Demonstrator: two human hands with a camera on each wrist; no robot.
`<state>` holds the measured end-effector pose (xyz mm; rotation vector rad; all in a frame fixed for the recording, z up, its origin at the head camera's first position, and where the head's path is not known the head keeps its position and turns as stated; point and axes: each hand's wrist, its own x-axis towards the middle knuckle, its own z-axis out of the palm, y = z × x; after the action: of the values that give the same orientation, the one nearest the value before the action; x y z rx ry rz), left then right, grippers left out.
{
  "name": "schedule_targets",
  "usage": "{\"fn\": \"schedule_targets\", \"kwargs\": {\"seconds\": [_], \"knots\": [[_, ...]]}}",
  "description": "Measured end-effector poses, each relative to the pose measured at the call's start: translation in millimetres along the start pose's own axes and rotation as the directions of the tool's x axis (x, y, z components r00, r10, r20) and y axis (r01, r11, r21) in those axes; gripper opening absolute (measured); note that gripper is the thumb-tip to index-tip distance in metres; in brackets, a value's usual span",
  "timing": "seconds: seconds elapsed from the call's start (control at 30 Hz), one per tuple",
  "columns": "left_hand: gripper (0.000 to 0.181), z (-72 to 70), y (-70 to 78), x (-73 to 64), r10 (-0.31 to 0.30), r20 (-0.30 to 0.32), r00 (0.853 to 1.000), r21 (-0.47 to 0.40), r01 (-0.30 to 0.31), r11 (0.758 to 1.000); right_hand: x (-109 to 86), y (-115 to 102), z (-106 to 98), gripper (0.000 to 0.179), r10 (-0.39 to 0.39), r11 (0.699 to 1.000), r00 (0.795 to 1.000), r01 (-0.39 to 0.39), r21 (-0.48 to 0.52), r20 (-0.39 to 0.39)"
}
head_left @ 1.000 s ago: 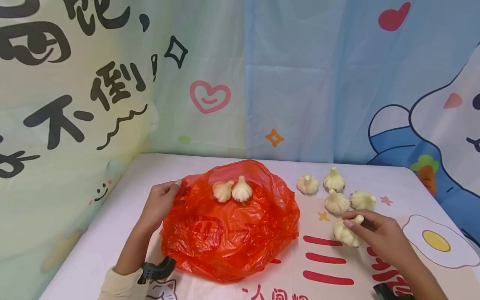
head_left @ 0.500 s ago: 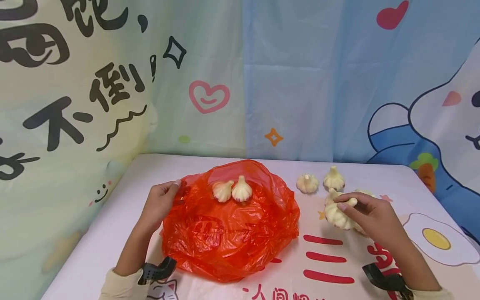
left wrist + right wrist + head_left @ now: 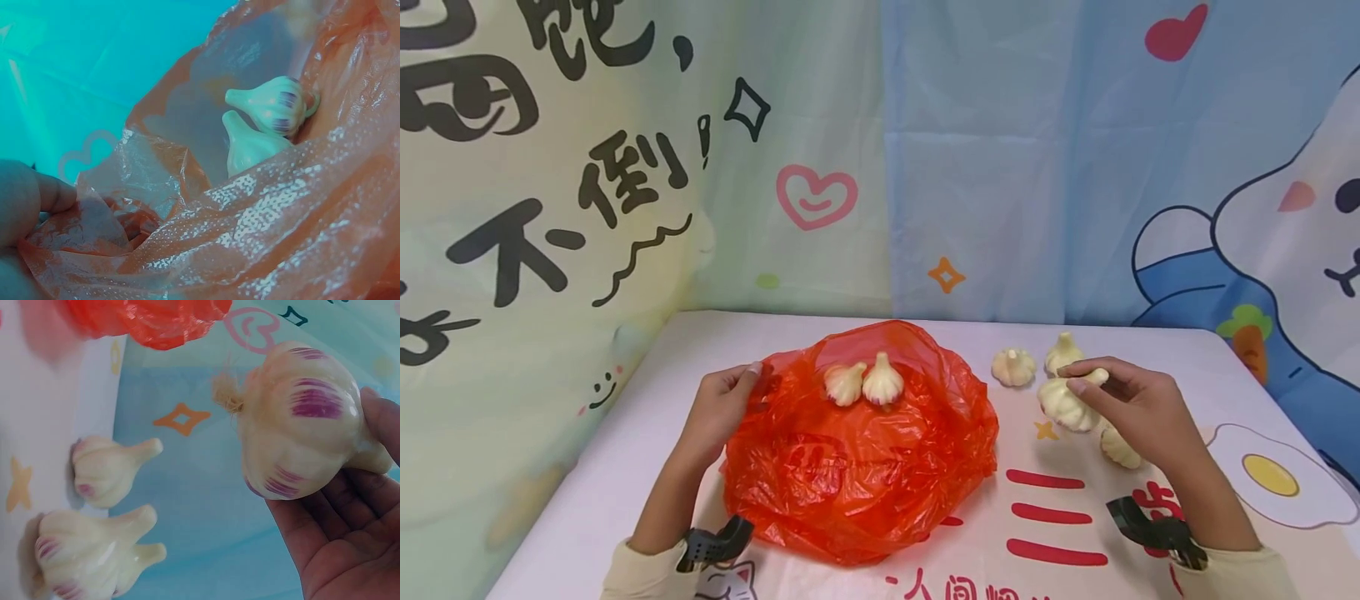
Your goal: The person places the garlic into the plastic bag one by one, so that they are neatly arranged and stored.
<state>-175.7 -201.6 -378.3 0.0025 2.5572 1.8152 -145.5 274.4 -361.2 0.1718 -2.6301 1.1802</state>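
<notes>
My left hand [image 3: 718, 412] pinches the left rim of a red plastic bag [image 3: 850, 492], spread with its mouth toward the back. Two garlic bulbs lie in the bag, one tilted sideways [image 3: 846, 383] and one with its stem up [image 3: 883, 381]. Between thumb and fingers, my right hand [image 3: 1142, 408] holds a garlic bulb [image 3: 1072, 403] by its stem end; purple streaks and dry roots show in the right wrist view. Behind it on the table are a garlic bulb [image 3: 1013, 367] and another [image 3: 1063, 354]. One more bulb [image 3: 1120, 447] shows below the right fingers, partly hidden.
The white table [image 3: 760, 329] has a printed cloth with red strokes and a fried egg picture [image 3: 1270, 475]. A patterned curtain [image 3: 985, 167] hangs right behind the table and along its left side. Black camera mounts sit on both wrists.
My right hand has lifted the garlic bulb and moved it away from me and slightly left, over the other bulbs. The left hand and bag have stayed in place.
</notes>
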Motion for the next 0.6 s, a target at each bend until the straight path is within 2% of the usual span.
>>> {"fn": "schedule_targets", "kwargs": {"seconds": [0.3, 0.6], "knots": [[0.049, 1.8, -1.9, 0.7, 0.0, -0.001, 1.0, 0.005, 0.0, 1.0, 10.0, -12.8, 8.0, 0.028, -0.054, 0.998, 0.999, 0.053, 0.042, 0.004], [0.048, 2.4, -3.4, 0.5, -0.004, -0.011, 1.0, 0.009, 0.004, 1.0, 18.3, -24.0, 14.0, 0.029, -0.062, 0.989, 0.998, 0.058, 0.134, 0.029]]}}
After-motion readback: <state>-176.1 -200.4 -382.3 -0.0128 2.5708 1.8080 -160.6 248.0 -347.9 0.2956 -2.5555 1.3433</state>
